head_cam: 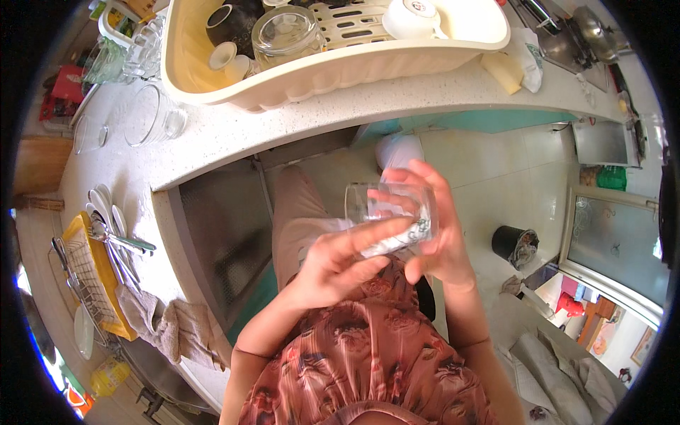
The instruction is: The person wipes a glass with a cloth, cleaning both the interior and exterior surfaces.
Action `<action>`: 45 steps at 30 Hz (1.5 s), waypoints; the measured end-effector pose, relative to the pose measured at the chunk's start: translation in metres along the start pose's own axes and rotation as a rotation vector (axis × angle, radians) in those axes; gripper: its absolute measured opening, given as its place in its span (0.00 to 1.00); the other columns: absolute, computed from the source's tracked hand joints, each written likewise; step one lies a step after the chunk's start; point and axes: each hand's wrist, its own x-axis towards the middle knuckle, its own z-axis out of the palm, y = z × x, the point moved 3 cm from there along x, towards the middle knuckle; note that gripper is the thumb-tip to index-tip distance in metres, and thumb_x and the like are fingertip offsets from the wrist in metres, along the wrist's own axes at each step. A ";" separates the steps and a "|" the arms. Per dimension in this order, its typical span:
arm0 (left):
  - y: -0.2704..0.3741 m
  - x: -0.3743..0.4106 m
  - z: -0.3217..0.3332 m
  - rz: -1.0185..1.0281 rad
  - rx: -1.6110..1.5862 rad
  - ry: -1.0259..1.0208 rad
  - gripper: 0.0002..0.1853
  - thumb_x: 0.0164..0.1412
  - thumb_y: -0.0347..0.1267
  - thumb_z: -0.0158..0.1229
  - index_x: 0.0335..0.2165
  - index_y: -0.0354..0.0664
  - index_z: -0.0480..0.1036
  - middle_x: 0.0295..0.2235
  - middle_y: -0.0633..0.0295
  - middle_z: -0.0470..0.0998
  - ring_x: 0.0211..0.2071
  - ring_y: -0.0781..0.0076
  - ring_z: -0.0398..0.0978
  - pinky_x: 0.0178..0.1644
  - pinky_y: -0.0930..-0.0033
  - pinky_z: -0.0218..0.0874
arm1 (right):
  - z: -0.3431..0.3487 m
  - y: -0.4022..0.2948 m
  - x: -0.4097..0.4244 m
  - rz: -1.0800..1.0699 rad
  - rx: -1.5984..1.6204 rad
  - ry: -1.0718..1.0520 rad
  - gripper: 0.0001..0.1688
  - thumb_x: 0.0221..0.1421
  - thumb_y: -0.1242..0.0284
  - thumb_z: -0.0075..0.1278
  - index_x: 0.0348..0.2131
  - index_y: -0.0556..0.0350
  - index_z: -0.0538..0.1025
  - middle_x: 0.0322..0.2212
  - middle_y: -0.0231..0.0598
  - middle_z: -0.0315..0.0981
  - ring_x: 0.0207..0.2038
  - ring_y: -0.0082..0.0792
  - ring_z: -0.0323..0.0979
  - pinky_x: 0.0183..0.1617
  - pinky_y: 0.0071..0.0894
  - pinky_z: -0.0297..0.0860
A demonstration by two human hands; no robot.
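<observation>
A clear drinking glass (357,201) lies sideways between my two hands, above my lap. My right hand (443,228) curls round its far side and base, slightly blurred. My left hand (345,260) has its fingers inside or against the glass, pressing a folded white cloth or paper (396,239) with a green print; which of the two it is I cannot tell. Beyond my hands, on the counter, stands a cream plastic draining basket (340,74) holding an upturned glass jar (287,34), a white cup (411,20), a dark mug (234,26) and small white cups.
Clear glasses (143,117) stand on the pale speckled counter (212,143) at left. Spoons and ladles (109,223) lie beside a yellow-rimmed wire rack (90,276). A grey-brown towel (180,329) hangs near the sink (154,366). A black bin (512,244) stands on the floor at right.
</observation>
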 end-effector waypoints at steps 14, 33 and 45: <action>-0.004 0.002 -0.005 -0.191 -0.701 0.022 0.38 0.38 0.19 0.55 0.53 0.21 0.61 0.51 0.42 0.69 0.51 0.56 0.70 0.56 0.57 0.61 | -0.008 0.000 -0.001 -0.282 -0.325 -0.178 0.49 0.34 0.71 0.71 0.52 0.58 0.60 0.52 0.52 0.59 0.56 0.46 0.62 0.59 0.45 0.61; 0.016 -0.006 -0.026 0.335 0.247 0.520 0.17 0.54 0.20 0.57 0.45 0.33 0.74 0.45 0.50 0.75 0.48 0.63 0.72 0.51 0.66 0.62 | -0.025 0.017 -0.006 0.115 0.644 0.143 0.55 0.41 0.59 0.66 0.60 0.60 0.54 0.56 0.55 0.56 0.58 0.59 0.58 0.57 0.52 0.66; -0.010 0.012 -0.016 0.358 0.292 0.486 0.24 0.51 0.23 0.63 0.49 0.37 0.71 0.50 0.56 0.72 0.50 0.67 0.69 0.54 0.68 0.59 | -0.009 0.016 -0.010 0.028 0.427 0.183 0.61 0.37 0.58 0.68 0.62 0.54 0.50 0.56 0.53 0.55 0.57 0.57 0.59 0.58 0.51 0.63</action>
